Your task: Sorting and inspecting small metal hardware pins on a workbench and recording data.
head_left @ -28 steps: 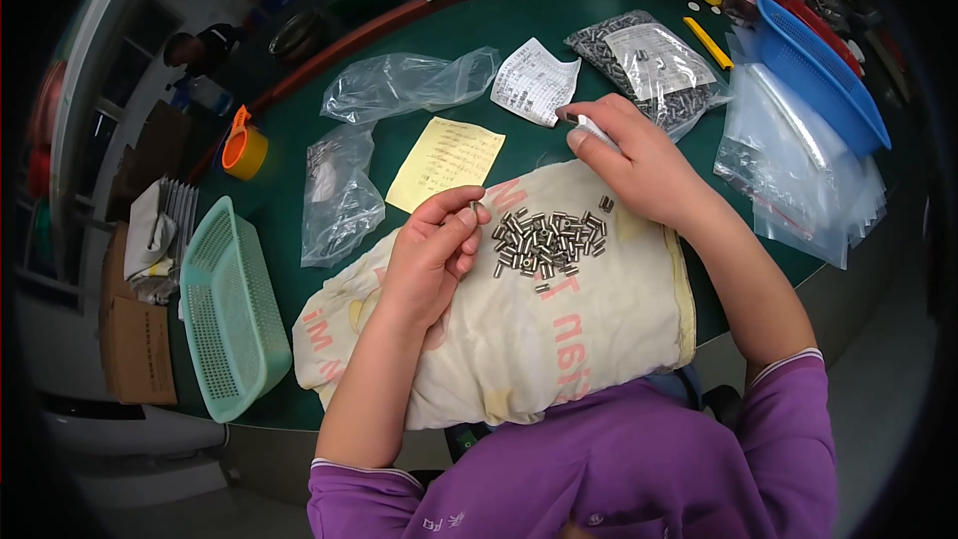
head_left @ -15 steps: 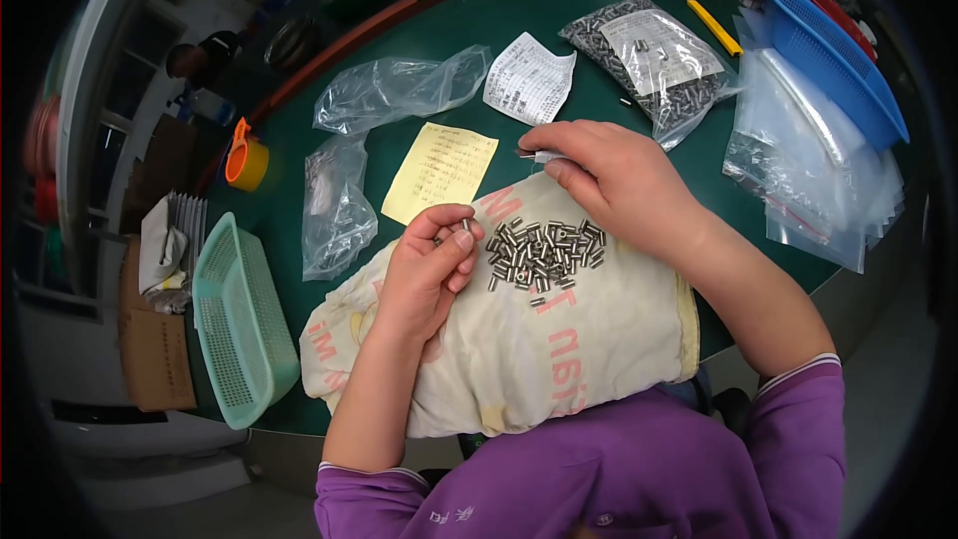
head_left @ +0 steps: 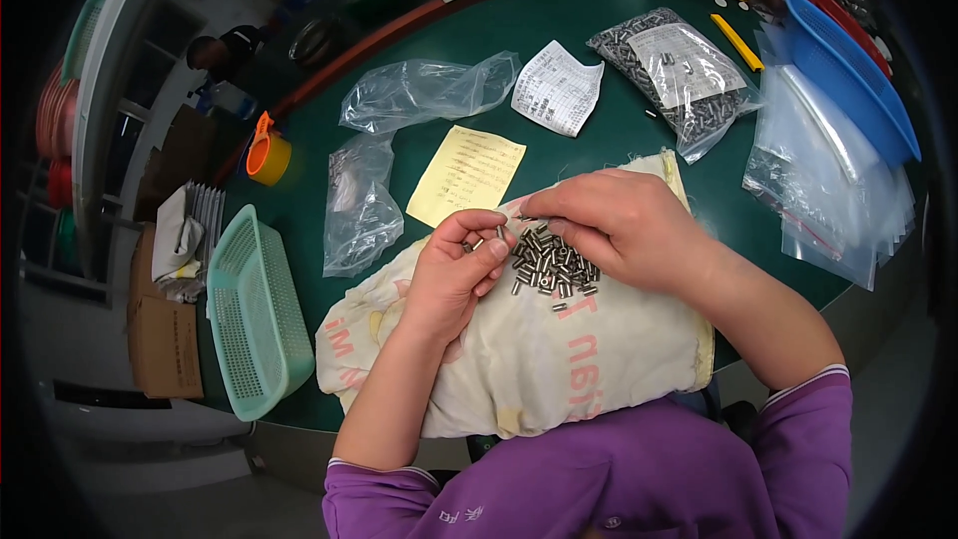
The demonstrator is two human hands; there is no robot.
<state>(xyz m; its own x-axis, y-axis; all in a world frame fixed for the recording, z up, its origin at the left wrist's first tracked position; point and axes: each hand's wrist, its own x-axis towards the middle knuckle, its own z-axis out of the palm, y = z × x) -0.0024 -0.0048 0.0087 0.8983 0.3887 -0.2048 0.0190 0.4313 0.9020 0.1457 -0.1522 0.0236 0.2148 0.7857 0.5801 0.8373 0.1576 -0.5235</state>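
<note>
A pile of small shiny metal cylinders (head_left: 551,262) lies on a cream cloth bag (head_left: 519,369) with red lettering, spread over the near edge of the table. My left hand (head_left: 451,284), left of the pile, pinches one metal cylinder (head_left: 502,233) upright between thumb and forefinger. Close by on the right, my right hand (head_left: 629,230) reaches over the far side of the pile, thumb and fingers closed together. Something small and dark shows at its fingertips, too small to make out. The right hand and its fingers cover part of the pile.
On the green table (head_left: 399,45) lie clear plastic bags (head_left: 429,90), a yellow note (head_left: 466,175), a white slip (head_left: 559,88), a bag of dark metal parts (head_left: 679,75) and a yellow cutter (head_left: 736,42). Baskets, green (head_left: 257,314) and blue (head_left: 848,75), flank them. An orange tape roll (head_left: 267,158) stands left.
My right hand has come nearer and closer to my left hand, from the cloth's far edge to the pile. My left hand keeps its pinch. The whole view has shifted slightly.
</note>
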